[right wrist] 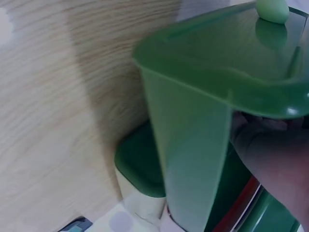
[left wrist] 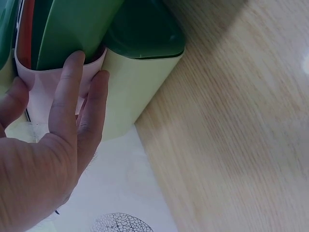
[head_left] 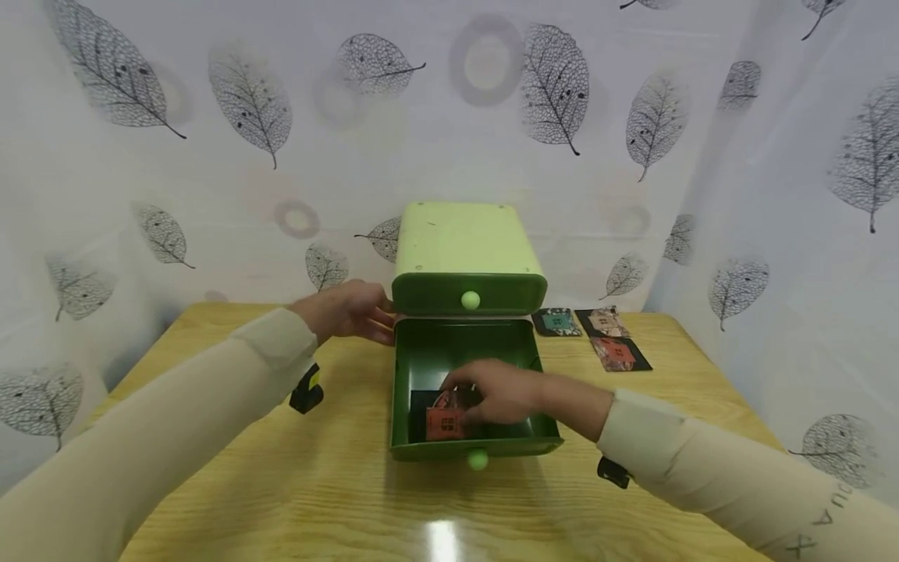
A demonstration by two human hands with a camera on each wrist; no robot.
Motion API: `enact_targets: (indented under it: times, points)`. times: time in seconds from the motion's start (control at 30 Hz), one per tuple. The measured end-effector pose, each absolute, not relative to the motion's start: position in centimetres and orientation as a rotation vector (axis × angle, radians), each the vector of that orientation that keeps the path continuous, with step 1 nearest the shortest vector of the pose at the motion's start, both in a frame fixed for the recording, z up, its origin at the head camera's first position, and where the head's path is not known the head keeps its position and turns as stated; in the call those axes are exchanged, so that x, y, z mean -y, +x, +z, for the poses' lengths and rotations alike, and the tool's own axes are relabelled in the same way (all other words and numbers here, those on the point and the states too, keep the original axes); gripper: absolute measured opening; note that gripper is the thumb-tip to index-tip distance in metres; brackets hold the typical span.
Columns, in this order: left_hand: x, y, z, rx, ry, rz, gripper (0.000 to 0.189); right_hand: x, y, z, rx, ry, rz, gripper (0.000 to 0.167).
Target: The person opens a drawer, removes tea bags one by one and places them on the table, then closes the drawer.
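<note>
A small cabinet has a pale yellow-green top tier [head_left: 469, 238] with a green front, and below it a green drawer [head_left: 407, 450] pulled out. My left hand [head_left: 354, 311] is at the cabinet's left side. In the left wrist view, its extended fingers [left wrist: 65, 104] touch the rim of the pink casing [left wrist: 46, 89] around the drawer. Inside the drawer, my right hand [head_left: 500, 392] bends over a flat square packet [head_left: 444, 424] with a red label and black parts, pinching its edge. The drawer front mostly hides this hand [right wrist: 277, 154] in the right wrist view.
Right of the cabinet, three flat packets lie on the wooden table: one teal-labelled [head_left: 557, 321], one beige-labelled [head_left: 602, 321], one red-labelled [head_left: 620, 353]. A leaf-printed curtain [head_left: 316, 179] hangs behind. Round knobs project from the top front [head_left: 470, 300] and the drawer [head_left: 477, 459].
</note>
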State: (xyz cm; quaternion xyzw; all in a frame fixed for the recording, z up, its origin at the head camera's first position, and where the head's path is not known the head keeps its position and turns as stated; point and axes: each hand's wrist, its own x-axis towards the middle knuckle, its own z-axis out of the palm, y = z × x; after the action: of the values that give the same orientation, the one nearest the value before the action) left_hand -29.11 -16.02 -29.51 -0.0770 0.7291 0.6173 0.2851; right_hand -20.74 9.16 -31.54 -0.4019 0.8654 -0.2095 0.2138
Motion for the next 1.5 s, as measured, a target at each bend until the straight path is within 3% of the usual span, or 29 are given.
enact_targets:
  times: [0.27, 0.8, 1.13, 1.5]
  points:
    - [15.6, -29.2, -29.7, -1.927, -0.204, 1.661, 0.05, -11.4, -20.4, -30.9, -2.574, -1.069, -0.773, 0.02]
    - [15.9, -29.2, -29.6, -1.921, -0.212, 1.655, 0.052, -17.6, -20.3, -27.3, -2.755, -0.863, -1.288, 0.025]
    - [15.9, -29.2, -29.5, -1.954, -0.219, 1.626, 0.049, -21.6, -20.7, -26.1, -2.903, -0.811, -1.285, 0.023]
    - [15.9, -29.2, -29.5, -1.953, -0.215, 1.641, 0.054, -27.3, -23.2, -26.5, -2.78, -0.54, -1.299, 0.028]
